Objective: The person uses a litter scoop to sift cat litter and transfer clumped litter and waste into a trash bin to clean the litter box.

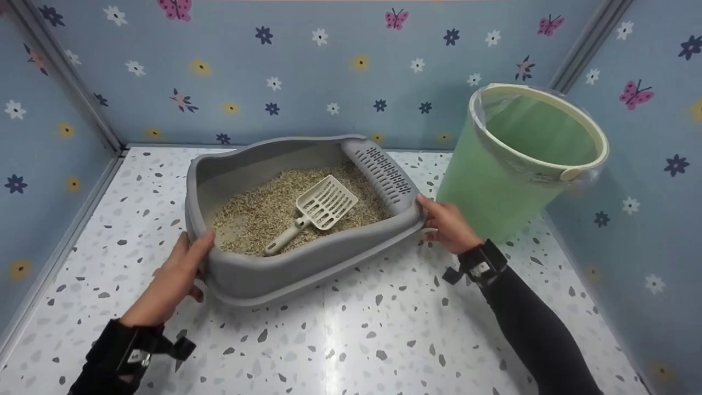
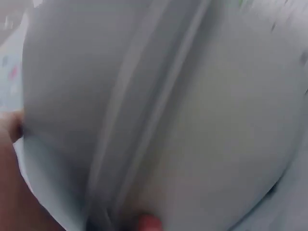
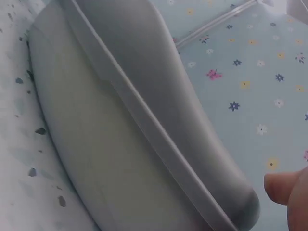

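A grey cat litter box (image 1: 329,249) holds tan pellet litter (image 1: 274,192). On the litter lies a beige slotted litter scoop (image 1: 328,203), its handle toward the front left. My left hand (image 1: 175,269) grips the box's left end, thumb over the rim and other fingers low against the outside. At the right end, my right hand (image 1: 449,225) holds the front corner with the thumb on the rim; most of its other fingers are hidden. Both wrist views show the grey upper wall (image 3: 159,72) above a paler lower part (image 3: 106,144).
Close to the right hand stands a green bin (image 1: 488,186) with a cream rim and a clear liner. Flower-patterned panels (image 1: 307,71) enclose the back and both sides. Speckled white tabletop (image 1: 323,340) extends in front of the box.
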`<state>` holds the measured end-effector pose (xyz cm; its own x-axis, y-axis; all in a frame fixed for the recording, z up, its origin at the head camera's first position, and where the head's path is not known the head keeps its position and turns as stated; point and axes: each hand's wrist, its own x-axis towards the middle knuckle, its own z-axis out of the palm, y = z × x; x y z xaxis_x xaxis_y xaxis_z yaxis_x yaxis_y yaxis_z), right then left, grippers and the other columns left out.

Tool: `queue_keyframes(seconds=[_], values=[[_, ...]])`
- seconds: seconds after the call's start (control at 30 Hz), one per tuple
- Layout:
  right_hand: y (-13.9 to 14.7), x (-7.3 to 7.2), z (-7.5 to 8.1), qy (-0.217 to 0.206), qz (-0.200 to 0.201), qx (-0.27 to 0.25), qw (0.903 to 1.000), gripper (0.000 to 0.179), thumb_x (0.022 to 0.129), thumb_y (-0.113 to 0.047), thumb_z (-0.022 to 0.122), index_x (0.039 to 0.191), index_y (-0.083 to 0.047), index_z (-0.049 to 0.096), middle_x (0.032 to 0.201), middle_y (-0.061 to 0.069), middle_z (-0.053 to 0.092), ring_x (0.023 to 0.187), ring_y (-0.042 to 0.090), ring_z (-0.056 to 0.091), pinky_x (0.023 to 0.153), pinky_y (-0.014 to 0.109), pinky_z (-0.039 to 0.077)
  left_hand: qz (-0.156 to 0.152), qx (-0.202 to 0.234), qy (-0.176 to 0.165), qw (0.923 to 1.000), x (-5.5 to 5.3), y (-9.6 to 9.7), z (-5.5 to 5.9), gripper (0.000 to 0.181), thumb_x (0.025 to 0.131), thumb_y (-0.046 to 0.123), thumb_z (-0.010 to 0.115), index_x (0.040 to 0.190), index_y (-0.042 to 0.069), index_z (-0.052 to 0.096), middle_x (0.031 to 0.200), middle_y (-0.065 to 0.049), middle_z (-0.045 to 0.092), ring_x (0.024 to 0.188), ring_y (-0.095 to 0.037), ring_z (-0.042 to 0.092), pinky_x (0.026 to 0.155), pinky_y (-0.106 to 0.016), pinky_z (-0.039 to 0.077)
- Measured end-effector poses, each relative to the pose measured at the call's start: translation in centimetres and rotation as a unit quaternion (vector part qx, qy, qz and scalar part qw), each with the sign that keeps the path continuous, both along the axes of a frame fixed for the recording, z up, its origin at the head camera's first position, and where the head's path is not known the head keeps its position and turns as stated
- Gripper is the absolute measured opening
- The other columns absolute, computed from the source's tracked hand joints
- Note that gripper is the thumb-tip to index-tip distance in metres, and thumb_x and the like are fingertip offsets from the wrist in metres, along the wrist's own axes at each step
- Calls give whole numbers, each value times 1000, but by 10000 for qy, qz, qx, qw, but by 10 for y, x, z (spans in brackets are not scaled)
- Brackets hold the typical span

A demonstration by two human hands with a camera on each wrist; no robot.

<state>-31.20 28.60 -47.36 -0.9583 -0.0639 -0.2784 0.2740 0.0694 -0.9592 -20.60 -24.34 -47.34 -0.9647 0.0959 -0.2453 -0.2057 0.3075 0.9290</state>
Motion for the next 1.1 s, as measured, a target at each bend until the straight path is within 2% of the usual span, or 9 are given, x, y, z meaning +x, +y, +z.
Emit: queue_keyframes(seconds=[0.1,0.17,0.3,0.4,0.6,0.77,0.87,0.93,1.1], values=[[-3,-19,-4,84,-89,-199,9997,36,113,-42,66,117,-6,69,92,0,67,78,13,62,63,25,53,32,-7,36,10000,26,11,4,96,115,67,37,178,15,-12,144,-32,48,94,-29,57,58,-38,57],[0,-24,-8,62,-288,-330,9990,32,114,-38,66,113,-6,69,89,-1,66,73,12,59,59,24,49,75,130,130,9998,32,21,4,94,116,65,38,178,17,-14,149,-33,44,93,-30,56,55,-38,55],[0,-22,-14,-47,-449,-690,9966,28,115,-35,64,107,-8,69,84,-1,65,66,13,57,55,25,45,183,467,254,9984,32,29,0,95,116,62,41,177,20,-18,174,-32,17,118,-42,55,52,-38,53],[-4,-13,-15,-8,-368,-813,9960,29,116,-35,62,108,-9,70,85,-1,64,67,13,55,55,25,43,216,513,281,9981,26,23,-3,97,115,62,42,177,17,-17,178,-31,10,125,-45,53,52,-38,53],[-19,19,-18,85,-416,-890,9951,30,118,-34,55,121,-5,63,93,2,63,74,14,53,57,24,43,320,-18,612,9976,-9,-12,-15,93,113,68,36,181,16,-3,157,-35,42,83,-26,56,59,-33,52],[-30,44,-20,-45,-486,-576,9971,27,117,-31,56,117,-5,48,98,4,53,77,16,53,58,27,48,605,-125,799,9949,-31,-35,-21,92,113,71,27,181,12,7,151,-34,45,81,-24,56,62,-34,54],[-26,35,-19,-48,-260,-497,9984,29,117,-31,58,119,-3,53,97,5,59,75,16,57,58,28,49,730,-114,696,9948,-29,-34,-18,94,111,74,24,177,8,21,148,-29,45,92,-28,55,62,-37,56],[-21,21,-19,-3,-88,-592,9982,29,116,-33,59,122,-4,60,96,4,67,74,15,61,59,27,52,765,-169,566,9953,-21,-26,-16,93,111,76,24,172,7,31,136,-26,48,95,-29,53,61,-38,56],[-7,-13,-25,97,306,-1210,9921,25,117,-28,59,113,-6,72,92,4,77,65,13,59,53,24,47,795,-87,189,9966,6,2,-14,93,111,73,37,166,-1,25,119,-18,49,86,-24,56,56,-37,56]])
